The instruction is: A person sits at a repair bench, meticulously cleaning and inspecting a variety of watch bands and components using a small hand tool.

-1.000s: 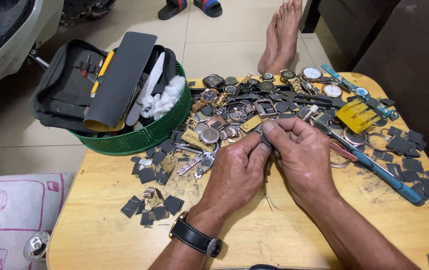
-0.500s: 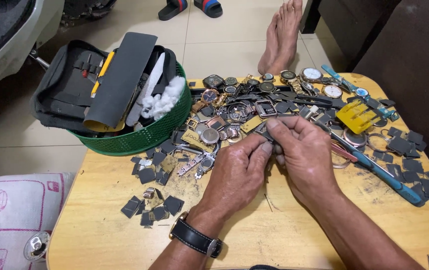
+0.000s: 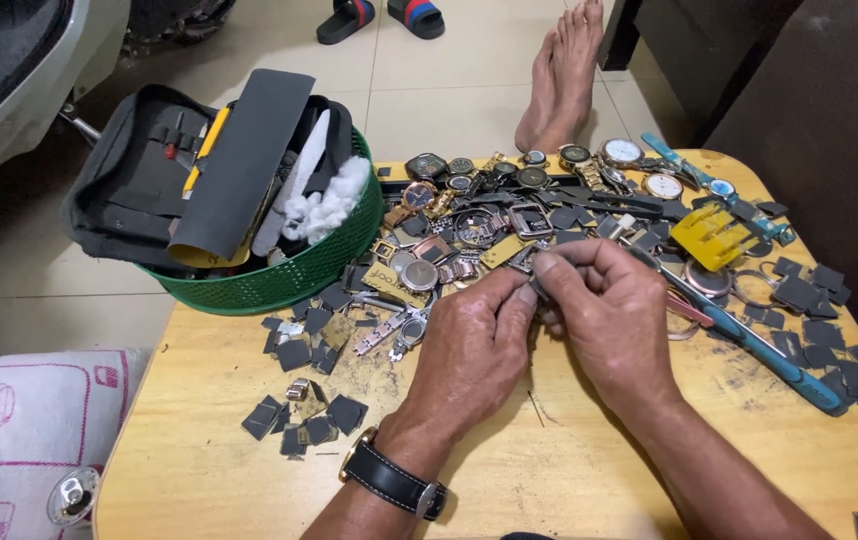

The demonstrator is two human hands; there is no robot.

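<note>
Crowding both hands (image 3: 549, 320), watches (image 3: 509, 195) and dark squares (image 3: 299, 420) litter the table (image 3: 589, 470).

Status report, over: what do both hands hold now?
Left hand and right hand both pinch one small dark metal watch part. Heap of wristwatches and parts lies just beyond. Blue-handled pliers beside the right hand.

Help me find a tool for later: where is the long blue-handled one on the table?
In the head view, the blue-handled tool lies slantwise on the wooden table's right side, right of the right hand, below the yellow piece.
</note>
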